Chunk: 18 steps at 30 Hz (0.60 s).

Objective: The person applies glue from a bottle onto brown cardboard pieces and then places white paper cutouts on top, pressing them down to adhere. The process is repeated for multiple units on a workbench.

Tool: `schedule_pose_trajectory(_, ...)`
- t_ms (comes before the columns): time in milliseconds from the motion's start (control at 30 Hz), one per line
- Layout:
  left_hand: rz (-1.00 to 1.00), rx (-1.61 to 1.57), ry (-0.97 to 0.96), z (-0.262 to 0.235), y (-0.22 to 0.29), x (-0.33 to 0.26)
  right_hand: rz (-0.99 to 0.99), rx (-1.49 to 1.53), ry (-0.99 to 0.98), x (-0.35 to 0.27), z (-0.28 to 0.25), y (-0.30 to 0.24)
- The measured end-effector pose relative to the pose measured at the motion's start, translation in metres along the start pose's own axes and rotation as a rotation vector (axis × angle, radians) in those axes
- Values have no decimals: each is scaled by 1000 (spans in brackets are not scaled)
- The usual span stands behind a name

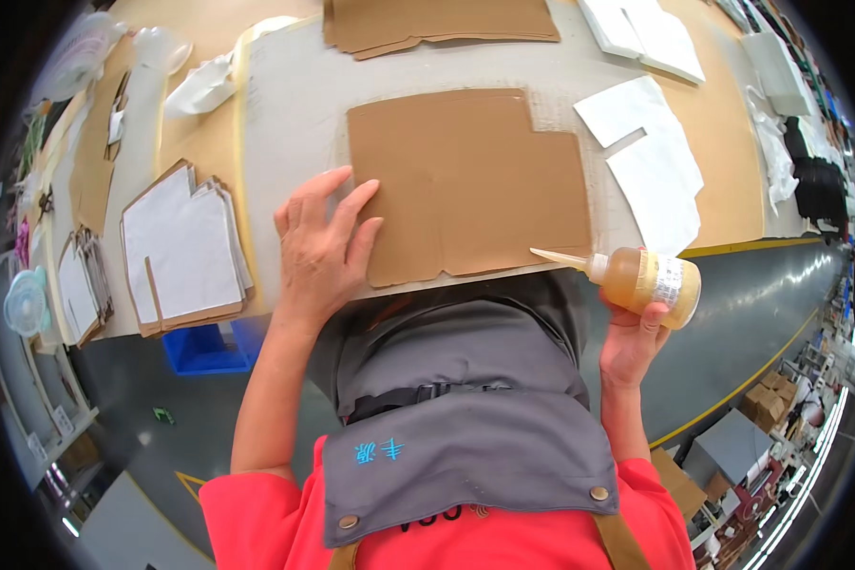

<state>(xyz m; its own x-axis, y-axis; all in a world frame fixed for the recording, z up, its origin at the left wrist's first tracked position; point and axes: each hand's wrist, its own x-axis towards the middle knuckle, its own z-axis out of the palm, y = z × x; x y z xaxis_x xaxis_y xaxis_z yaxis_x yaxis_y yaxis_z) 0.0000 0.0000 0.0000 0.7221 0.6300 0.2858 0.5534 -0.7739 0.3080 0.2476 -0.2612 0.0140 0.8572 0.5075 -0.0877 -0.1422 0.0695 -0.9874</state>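
Observation:
A brown sheet [475, 190] that looks like cardboard or leather, with a notch at its upper right corner, lies flat in front of me. My left hand [321, 242] rests at its left edge, fingers spread and fingertips touching the border; it grips nothing. In my right hand [632, 337] is a squeeze bottle [648, 282] of amber liquid, tilted almost level. Its long pale nozzle points left, over the sheet's lower right edge. Whether the tip touches the sheet I cannot tell. White cut pieces [651, 161] with a slot lie just right of the sheet.
Another stack of brown sheets [442, 24] lies at the far side of the table [290, 104]. More white pieces [641, 33] sit at the back right. On the left is a pile of white-faced pieces [182, 247]. Below the table stands a blue bin [209, 353].

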Motion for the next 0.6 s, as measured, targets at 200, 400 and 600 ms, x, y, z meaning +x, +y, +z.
schedule_pose_trajectory(200,3,-33,17,-2,-4,-2,-17,-2,-48,-9,26,8)
schedule_pose_trajectory(400,0,-48,25,-3,-3,-2,20,72,-136,-13,42,7)
schedule_pose_trajectory(600,3,-57,29,-1,-2,-2,232,319,-173,-10,55,4)
